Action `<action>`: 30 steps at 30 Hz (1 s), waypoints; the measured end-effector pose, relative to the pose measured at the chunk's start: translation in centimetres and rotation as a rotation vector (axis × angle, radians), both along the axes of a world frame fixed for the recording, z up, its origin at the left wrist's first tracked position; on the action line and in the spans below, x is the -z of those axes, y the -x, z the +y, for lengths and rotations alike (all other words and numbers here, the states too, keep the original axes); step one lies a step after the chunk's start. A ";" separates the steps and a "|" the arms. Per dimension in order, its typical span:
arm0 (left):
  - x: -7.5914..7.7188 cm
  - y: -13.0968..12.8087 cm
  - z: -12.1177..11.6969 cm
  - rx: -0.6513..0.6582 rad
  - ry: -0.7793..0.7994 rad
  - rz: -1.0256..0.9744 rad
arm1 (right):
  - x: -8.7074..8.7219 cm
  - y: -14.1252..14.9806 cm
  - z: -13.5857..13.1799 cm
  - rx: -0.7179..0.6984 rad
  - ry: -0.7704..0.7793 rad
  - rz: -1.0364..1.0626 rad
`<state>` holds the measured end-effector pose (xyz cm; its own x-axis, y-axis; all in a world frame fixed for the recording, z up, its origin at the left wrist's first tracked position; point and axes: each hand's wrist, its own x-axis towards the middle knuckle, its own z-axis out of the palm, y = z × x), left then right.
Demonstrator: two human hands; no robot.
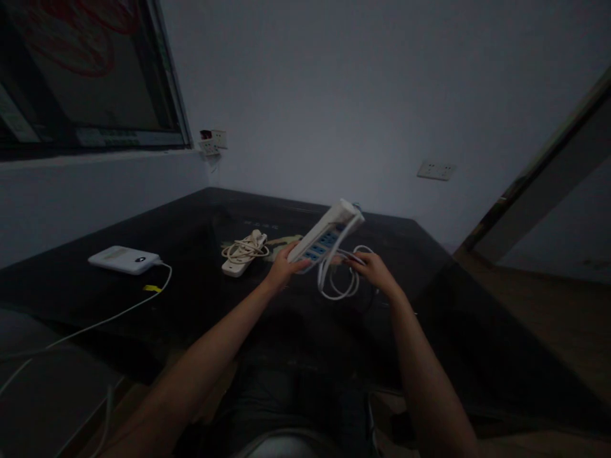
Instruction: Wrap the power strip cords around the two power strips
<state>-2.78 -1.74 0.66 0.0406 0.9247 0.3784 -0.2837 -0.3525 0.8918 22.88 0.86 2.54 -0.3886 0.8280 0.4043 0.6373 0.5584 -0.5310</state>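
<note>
My left hand (285, 266) grips the near end of a white power strip (325, 230) with blue sockets, tilted up above the table. From its far end a white cord (335, 257) loops down over the sockets. My right hand (372, 268) is closed on the cord, to the right of the strip, with loose coils hanging between the hands. Left of my left hand lies a second power strip (235, 264), its beige cord (245, 248) wound around it on the table.
The black table (200, 305) stands against the wall. A white device (125, 259) with a cable (119, 314) lies at its left, near a yellow tag (153, 288). Wall sockets (436, 170) are at the back right. A window (90, 76) is at the upper left.
</note>
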 end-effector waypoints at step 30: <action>1.3 -1.1 0.5 0.121 0.450 -0.020 | 1.8 3.4 -3.0 -0.140 0.182 0.184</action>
